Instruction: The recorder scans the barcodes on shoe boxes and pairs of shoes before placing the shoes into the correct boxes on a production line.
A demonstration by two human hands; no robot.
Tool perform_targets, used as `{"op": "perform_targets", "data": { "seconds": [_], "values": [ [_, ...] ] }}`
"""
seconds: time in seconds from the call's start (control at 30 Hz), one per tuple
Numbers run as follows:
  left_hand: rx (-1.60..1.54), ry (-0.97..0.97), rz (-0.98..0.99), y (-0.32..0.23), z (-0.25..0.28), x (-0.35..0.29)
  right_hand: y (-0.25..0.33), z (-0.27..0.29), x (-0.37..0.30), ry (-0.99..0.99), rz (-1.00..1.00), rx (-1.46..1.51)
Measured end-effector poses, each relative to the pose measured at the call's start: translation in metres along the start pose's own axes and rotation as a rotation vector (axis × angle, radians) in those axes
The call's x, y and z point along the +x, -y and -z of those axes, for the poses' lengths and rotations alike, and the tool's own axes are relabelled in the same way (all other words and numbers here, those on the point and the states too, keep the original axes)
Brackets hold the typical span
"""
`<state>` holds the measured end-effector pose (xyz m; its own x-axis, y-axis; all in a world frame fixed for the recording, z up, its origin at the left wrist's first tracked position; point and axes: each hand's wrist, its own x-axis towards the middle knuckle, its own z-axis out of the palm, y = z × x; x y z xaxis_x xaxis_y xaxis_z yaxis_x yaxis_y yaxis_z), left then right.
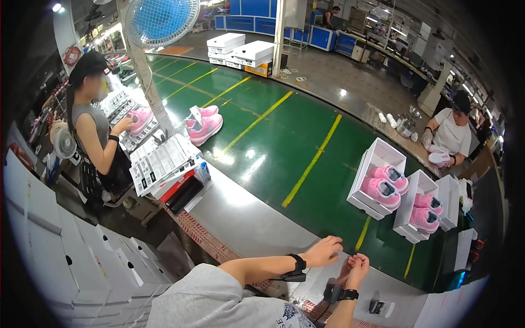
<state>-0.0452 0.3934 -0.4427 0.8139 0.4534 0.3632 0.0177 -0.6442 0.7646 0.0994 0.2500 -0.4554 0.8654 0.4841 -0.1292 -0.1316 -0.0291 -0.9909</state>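
Pink low-top sneakers, two pairs. We see the left pair [381, 192] side by side in an open white shoebox [381, 153] on the green belt [295, 147]; the right pair [424, 220] likewise, in a neighbouring shoebox [420, 183]. Greyish linings show; lacing too small for us.

The person is wearing a light grey shirt [240, 312] with a short, loose sleeve [205, 281] and dark blue print [292, 313] in front. Black bands [298, 264] are circling both wrists, a small dark box [296, 277] sitting beside the left one.
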Motion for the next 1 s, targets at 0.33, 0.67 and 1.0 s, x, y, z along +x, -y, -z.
{"op": "perform_targets", "data": {
  "seconds": [0.33,0.67,1.0],
  "values": [
    [0.091,0.041,-0.183,0.020,-0.015,0.005,0.050,0.039,-0.096,0.065,-0.045,-0.140],
    [0.149,0.162,-0.260,0.027,-0.002,0.006,0.194,0.269,-0.294,-1.084,0.434,-1.347],
    [0.223,0.201,-0.189,0.022,0.003,0.002,0.138,0.399,-0.471,-1.358,-0.332,-1.448]
  ]
}}
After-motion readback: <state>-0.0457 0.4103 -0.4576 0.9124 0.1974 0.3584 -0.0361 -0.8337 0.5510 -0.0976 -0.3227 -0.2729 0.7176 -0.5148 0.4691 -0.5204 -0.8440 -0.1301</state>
